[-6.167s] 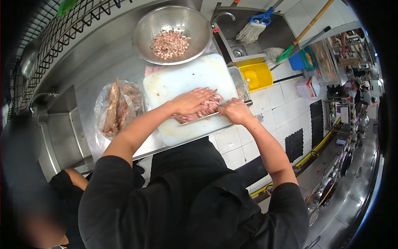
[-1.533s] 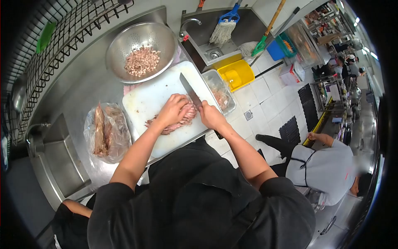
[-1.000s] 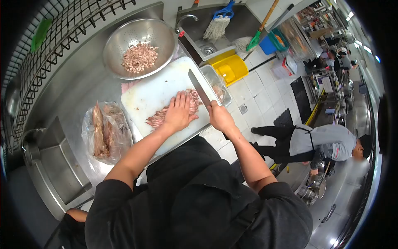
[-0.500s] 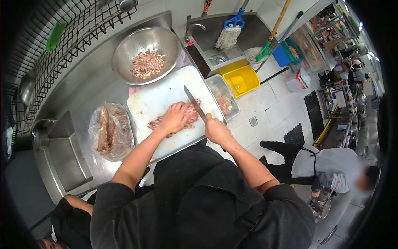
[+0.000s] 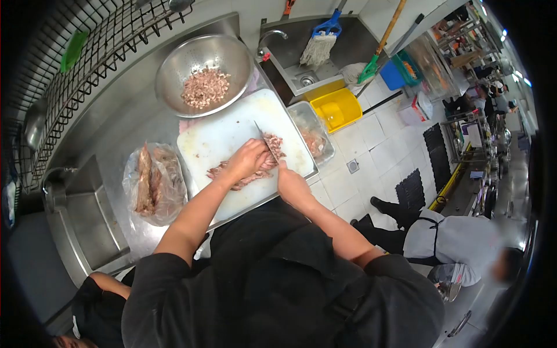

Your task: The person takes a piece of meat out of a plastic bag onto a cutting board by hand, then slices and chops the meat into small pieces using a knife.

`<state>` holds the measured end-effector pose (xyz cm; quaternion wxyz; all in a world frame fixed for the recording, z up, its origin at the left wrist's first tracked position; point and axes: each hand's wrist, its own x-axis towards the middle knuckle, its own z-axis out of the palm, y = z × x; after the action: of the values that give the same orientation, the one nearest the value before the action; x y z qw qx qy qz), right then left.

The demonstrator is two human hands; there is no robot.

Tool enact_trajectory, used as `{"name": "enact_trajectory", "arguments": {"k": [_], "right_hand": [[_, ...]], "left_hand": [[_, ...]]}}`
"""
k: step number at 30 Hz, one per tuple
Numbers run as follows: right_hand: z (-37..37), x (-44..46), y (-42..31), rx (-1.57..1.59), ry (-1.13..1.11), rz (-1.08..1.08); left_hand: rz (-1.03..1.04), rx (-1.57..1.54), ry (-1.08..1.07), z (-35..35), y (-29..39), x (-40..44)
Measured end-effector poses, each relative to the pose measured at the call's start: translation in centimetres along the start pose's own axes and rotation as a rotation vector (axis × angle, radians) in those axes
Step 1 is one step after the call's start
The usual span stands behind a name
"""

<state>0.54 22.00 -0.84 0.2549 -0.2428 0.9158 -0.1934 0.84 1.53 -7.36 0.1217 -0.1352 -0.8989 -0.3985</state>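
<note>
My right hand [image 5: 293,184] is wrapped round the handle of a kitchen knife [image 5: 267,141], its blade pointing away from me and set among the meat. Beside the blade, my left hand [image 5: 250,159] presses down with curled fingers on strips of meat [image 5: 242,182]. Small cut pieces [image 5: 275,142] lie on the blade's right side. All this rests on a white cutting board [image 5: 212,139]. Behind the board stands a steel colander [image 5: 168,78] with diced meat [image 5: 205,88] in it.
Left of the board lies a clear plastic bag [image 5: 168,203] with larger meat pieces. A clear plastic tub [image 5: 328,152] with meat scraps sits at the right edge. A yellow bucket [image 5: 348,119] is beyond it. One person [image 5: 447,238] bends at the right; another's arm [image 5: 110,284] shows lower left.
The knife has moved left, close against my left hand's fingers, and its handle has come slightly toward me. My left fingers are more curled. The person at the right has shifted a little.
</note>
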Motion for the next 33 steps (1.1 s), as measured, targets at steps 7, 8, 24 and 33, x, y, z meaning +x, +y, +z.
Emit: {"name": "enact_trajectory", "arguments": {"k": [7,8,24,33], "right_hand": [[-2.6,2.5,-0.6,0.042,0.010,-0.022],[-3.7,1.4,-1.2,0.026,-0.043,0.014],[-3.2,1.6,-0.8,-0.025,-0.051,0.008],[-0.8,-1.4,-1.5,-0.024,-0.119,0.081]], "left_hand": [[-0.040,-0.057,0.000,-0.8,-0.1,-0.2],[-0.051,-0.036,0.028,-0.6,-0.2,-0.4],[-0.047,-0.044,0.026,-1.0,-0.4,-0.6],[-0.083,-0.020,0.029,-0.6,-0.7,-1.3]]}}
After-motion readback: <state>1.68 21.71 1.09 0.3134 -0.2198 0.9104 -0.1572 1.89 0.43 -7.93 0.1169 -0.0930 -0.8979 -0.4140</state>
